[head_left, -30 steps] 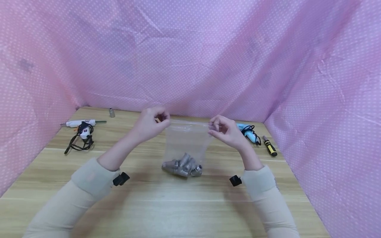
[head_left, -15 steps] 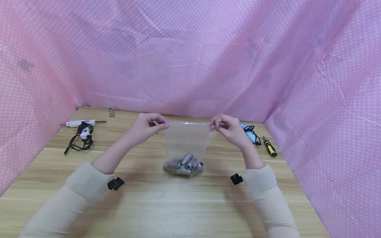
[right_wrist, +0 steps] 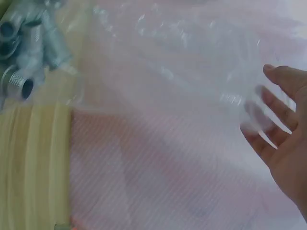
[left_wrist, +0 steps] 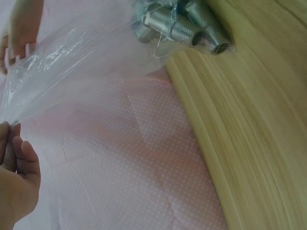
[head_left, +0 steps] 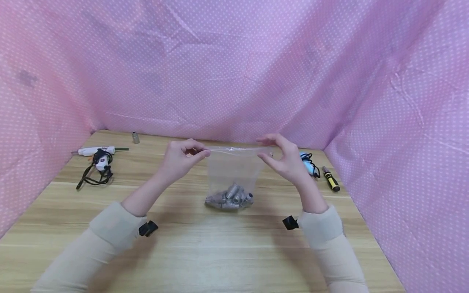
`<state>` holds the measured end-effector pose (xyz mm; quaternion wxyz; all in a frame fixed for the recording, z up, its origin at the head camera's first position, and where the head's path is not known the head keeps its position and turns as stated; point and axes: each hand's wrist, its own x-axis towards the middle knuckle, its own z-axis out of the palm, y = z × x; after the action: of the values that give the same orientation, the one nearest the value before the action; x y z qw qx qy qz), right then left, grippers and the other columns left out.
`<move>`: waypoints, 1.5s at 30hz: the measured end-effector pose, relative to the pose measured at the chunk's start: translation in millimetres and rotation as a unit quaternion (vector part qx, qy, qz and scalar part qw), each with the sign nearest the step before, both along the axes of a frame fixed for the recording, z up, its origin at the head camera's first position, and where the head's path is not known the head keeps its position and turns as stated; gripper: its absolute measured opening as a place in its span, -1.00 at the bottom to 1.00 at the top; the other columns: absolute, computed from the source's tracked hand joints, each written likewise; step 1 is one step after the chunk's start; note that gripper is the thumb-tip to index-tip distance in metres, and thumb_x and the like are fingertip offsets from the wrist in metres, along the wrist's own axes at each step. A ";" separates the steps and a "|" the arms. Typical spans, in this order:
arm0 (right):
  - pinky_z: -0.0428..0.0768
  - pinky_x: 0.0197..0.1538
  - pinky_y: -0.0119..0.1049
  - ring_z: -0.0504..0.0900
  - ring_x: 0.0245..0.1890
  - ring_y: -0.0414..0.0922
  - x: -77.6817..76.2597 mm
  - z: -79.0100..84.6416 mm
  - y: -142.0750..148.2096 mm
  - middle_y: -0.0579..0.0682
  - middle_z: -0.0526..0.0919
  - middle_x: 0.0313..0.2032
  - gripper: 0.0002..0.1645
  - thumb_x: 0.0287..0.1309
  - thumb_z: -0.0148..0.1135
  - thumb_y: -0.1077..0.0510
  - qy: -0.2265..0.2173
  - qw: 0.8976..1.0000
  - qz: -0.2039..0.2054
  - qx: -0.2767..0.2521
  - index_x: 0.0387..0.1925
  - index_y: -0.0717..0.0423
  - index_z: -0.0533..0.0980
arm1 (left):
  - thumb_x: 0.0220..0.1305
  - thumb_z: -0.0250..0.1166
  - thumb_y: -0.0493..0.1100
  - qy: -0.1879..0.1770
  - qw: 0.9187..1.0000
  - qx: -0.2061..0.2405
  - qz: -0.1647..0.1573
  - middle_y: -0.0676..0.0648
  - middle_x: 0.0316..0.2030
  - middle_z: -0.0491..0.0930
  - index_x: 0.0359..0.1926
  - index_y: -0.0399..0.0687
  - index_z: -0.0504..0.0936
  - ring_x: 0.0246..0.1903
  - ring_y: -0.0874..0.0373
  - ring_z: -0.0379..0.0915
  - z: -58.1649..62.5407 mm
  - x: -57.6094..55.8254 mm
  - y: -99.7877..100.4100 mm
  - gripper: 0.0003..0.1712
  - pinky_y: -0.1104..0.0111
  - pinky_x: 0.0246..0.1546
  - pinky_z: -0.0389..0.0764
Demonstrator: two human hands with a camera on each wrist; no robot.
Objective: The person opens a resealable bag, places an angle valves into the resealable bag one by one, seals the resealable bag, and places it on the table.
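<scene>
A clear plastic bag (head_left: 232,169) hangs upright, its top edge stretched between both hands. Several silvery threaded metal pipe fittings (head_left: 234,197) lie bunched at its bottom, close over the wooden table (head_left: 205,260). My left hand (head_left: 182,159) pinches the bag's top left corner between thumb and fingertips. At the top right corner, my right hand (head_left: 286,158) has its thumb and fingers spread apart. The right wrist view shows that same hand (right_wrist: 285,124) with fingers parted beside the bag's film. Threads show on the fittings (left_wrist: 175,26) in the left wrist view.
A single metal fitting (head_left: 135,138) stands at the back left. Nearby lies a white gun-shaped tool (head_left: 97,151) with a black cord. On the right are a light blue corded tool (head_left: 308,165) and a yellow-black screwdriver (head_left: 331,179). Pink dotted cloth (head_left: 234,73) encloses the table.
The right hand's thumb and fingers have parted from their pinch on the bag's corner. The left hand keeps its pinch. The bag with the fittings has shifted slightly right and up in view.
</scene>
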<state>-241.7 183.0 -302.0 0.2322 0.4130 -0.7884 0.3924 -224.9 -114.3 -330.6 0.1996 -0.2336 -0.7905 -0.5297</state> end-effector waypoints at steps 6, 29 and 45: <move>0.49 0.19 -0.26 0.55 0.01 0.02 13.3 11.4 -43.7 0.14 0.61 -0.05 -0.48 -0.04 0.40 0.25 0.093 0.994 0.003 0.054 0.00 0.29 0.47 | 0.10 0.40 -0.19 0.023 1.000 -0.004 0.000 0.00 -0.51 0.66 -0.39 -0.09 0.74 -0.51 0.29 0.48 -2.2 1.1 4.3 -0.94 0.54 -0.57 0.46; 0.34 -0.30 -0.33 0.49 -0.35 -0.22 9.1 7.4 -92.9 -0.13 0.61 -0.43 -0.95 0.05 0.26 0.22 0.075 0.987 -0.033 0.137 -0.39 0.06 0.55 | 0.05 0.41 -0.29 0.143 0.990 -0.016 -0.002 0.01 -0.56 0.65 -0.40 -0.15 0.74 -0.56 0.26 0.38 -4.0 5.3 13.5 -0.96 0.59 -0.55 0.33; 0.30 -0.32 -0.30 0.49 -0.37 -0.20 9.2 8.1 -83.4 -0.14 0.63 -0.45 -0.94 0.08 0.31 0.14 0.088 0.982 -0.040 0.161 -0.40 0.04 0.59 | 0.04 0.34 -0.46 0.224 0.974 -0.013 0.011 -0.04 -0.53 0.62 -0.40 -0.25 0.68 -0.50 0.20 0.46 -12.7 8.5 16.5 -0.91 0.56 -0.46 0.45</move>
<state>-232.5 99.6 -293.9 0.2467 0.4460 -0.8337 0.2124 -216.4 -97.8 -343.3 0.3744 -0.3404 -0.7349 -0.4514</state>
